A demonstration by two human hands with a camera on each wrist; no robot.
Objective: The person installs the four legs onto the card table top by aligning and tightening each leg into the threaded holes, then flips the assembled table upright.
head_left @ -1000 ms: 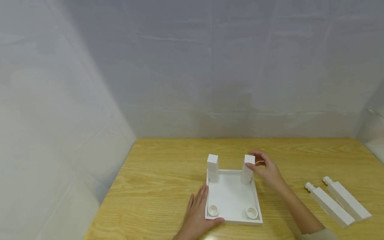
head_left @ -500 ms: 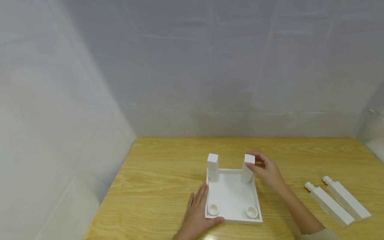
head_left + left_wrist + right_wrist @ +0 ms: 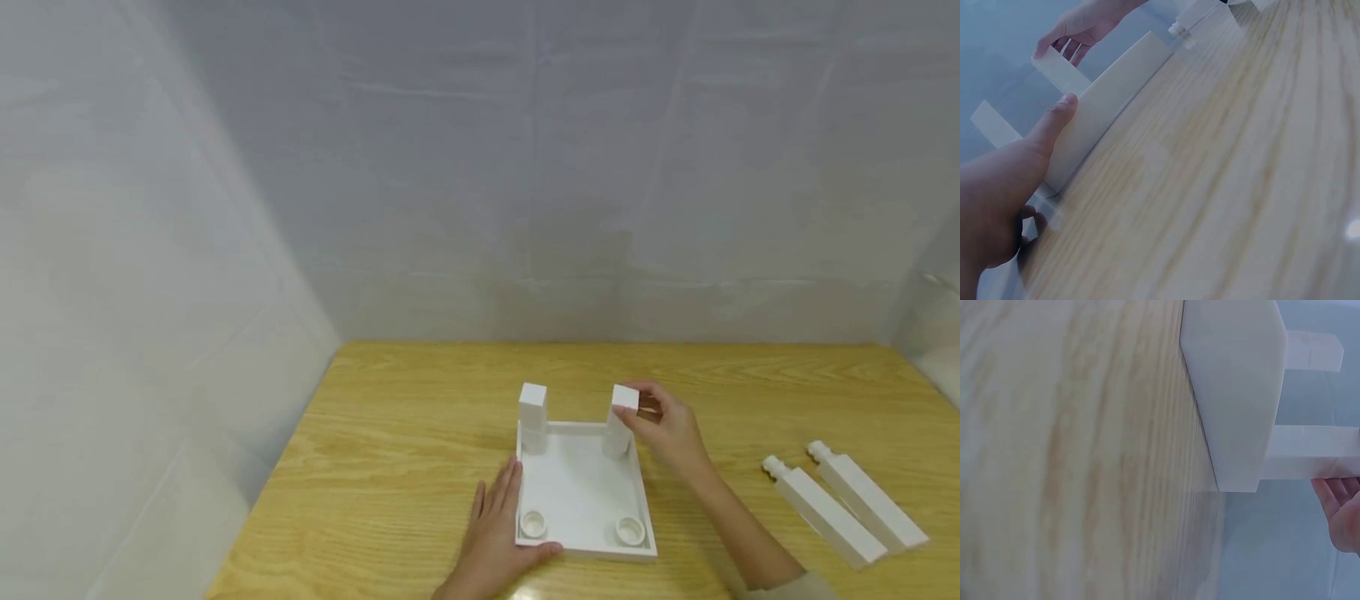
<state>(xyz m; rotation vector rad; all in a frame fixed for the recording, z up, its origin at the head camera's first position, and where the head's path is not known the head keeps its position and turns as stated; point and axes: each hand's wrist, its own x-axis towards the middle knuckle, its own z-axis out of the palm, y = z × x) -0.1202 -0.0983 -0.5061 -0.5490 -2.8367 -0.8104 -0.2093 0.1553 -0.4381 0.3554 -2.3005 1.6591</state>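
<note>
A shallow white square tray-like top with raised edges lies on the table. Two white square legs stand upright at its far corners, a left leg and a right leg. My right hand pinches the right leg near its upper end, thumb in front and fingers behind. My left hand presses the near left corner, its fairly straight fingers along the left side and thumb against the front wall. Round sockets, a left socket and a right socket, show at the near corners.
To the right, two more white legs with threaded-looking ends lie side by side on the wooden table, one nearer leg and one farther leg. Pale sheeting hangs behind and at the sides.
</note>
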